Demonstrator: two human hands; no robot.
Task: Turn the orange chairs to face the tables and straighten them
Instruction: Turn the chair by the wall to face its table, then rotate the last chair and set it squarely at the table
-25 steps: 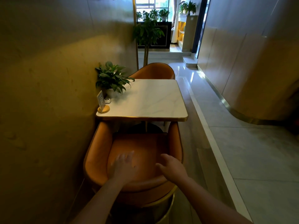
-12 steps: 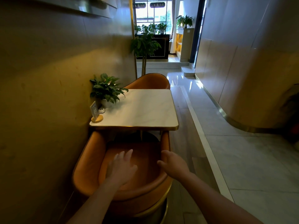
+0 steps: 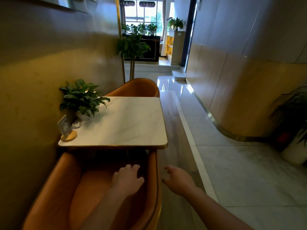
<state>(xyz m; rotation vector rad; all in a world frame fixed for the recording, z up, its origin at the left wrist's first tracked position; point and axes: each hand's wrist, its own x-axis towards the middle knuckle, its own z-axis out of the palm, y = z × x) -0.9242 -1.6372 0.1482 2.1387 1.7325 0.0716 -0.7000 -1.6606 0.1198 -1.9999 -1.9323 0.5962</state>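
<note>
Nearest of all is an orange chair [image 3: 69,193] at the bottom left, with its open front turned toward the table and its arms reaching just under the table's near edge. The left hand [image 3: 127,179] is over the seat of this chair, on the right part of it, with the fingers a little apart and bent down; it holds nothing, and I cannot tell if it touches the seat. The right hand [image 3: 178,180] is in the air just to the right of the chair's right arm, above the floor [image 3: 240,171], with its fingers spread apart and nothing in it. It does not touch the chair. Past the hands is the table [image 3: 132,123], with a pale stone top and a gold edge, pushed up by the left wall [image 3: 33,80]. On the near left corner of the table stands a small sign [image 3: 65,128] on a round wooden base. Just behind the sign is a little white thing with a dark middle, too small to make out. Behind that sits a leafy green plant [image 3: 83,98] in a pot. At the far side of the table is a second orange chair [image 3: 137,87], and it faces the table too. Farther away a tall plant [image 3: 132,47] with thin stems stands by the left wall. At the very back there is a bright window [image 3: 142,14] with a row of small potted plants under it.
</note>
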